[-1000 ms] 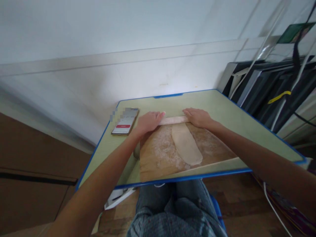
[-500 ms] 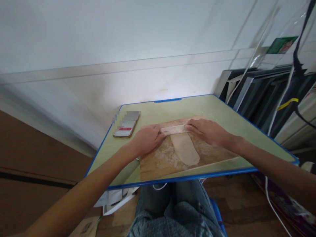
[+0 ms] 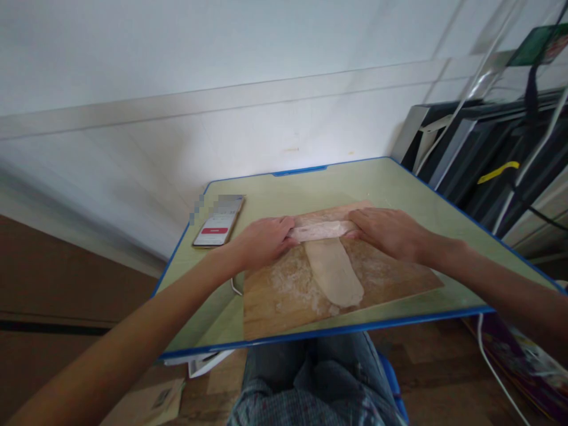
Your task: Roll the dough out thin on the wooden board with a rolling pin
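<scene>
A flour-dusted rolling pin (image 3: 325, 231) lies crosswise over the far part of a long, flat strip of dough (image 3: 335, 273). My left hand (image 3: 267, 239) is closed around the pin's left end. At the other end my right hand (image 3: 387, 232) grips it, with the fingers bent over the top. Between the hands the pin's pale middle shows. The strip of dough stretches from under the pin towards me, ending in a rounded edge. Beneath it all is a wooden board (image 3: 268, 305) scattered with flour.
The board rests on a light green table (image 3: 337, 184) with a blue edge. A phone (image 3: 218, 223) lies to the left, and a thin white handle-like piece (image 3: 236, 287) pokes out beside the board. Dark panels (image 3: 479, 157) and cables stand at the right; a white wall (image 3: 248, 136) is behind.
My hands are a little farther apart, so more of the rolling pin's middle shows. Both still hold it across the dough. The whole view has shifted and tilted slightly.
</scene>
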A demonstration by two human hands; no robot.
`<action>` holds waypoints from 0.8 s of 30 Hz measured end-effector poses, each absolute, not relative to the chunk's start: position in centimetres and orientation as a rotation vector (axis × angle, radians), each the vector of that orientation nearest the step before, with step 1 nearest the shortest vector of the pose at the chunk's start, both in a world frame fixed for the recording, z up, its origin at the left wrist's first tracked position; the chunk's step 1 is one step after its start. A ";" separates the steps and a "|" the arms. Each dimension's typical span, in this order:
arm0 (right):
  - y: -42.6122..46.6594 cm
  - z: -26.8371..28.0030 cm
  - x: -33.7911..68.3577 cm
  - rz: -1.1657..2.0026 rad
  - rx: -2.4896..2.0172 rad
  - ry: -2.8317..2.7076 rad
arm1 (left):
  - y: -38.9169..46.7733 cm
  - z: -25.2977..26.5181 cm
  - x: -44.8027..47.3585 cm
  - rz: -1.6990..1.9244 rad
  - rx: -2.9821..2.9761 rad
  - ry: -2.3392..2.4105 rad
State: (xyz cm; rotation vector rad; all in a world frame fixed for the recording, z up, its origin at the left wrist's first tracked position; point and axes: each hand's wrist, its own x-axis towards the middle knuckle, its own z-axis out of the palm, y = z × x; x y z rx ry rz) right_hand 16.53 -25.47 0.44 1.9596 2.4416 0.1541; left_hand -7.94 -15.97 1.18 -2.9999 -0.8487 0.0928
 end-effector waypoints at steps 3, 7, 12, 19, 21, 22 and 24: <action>-25.5 -0.5 17.0 0.140 1.961 2.550 | -15.8 0.7 -7.9 0.024 -3.056 -0.866; -24.7 -2.1 17.2 0.228 1.986 2.685 | -15.7 0.1 -7.6 -0.150 -3.030 -0.849; -23.0 -2.7 17.2 0.256 2.014 2.663 | -14.6 -0.4 -6.9 -0.161 -2.951 -0.931; -19.5 -2.0 17.3 -0.045 2.075 2.518 | -11.3 -0.7 -5.9 -0.092 -2.994 -1.083; -18.5 -1.9 17.6 -0.145 2.073 2.484 | -10.5 -0.7 -5.7 -0.101 -3.041 -1.129; -18.0 -1.9 17.7 -0.194 2.066 2.480 | -10.1 -0.7 -5.5 -0.092 -3.063 -1.147; -16.9 -1.9 18.1 -0.280 2.058 2.489 | -9.3 -0.7 -5.2 -0.079 -3.090 -1.175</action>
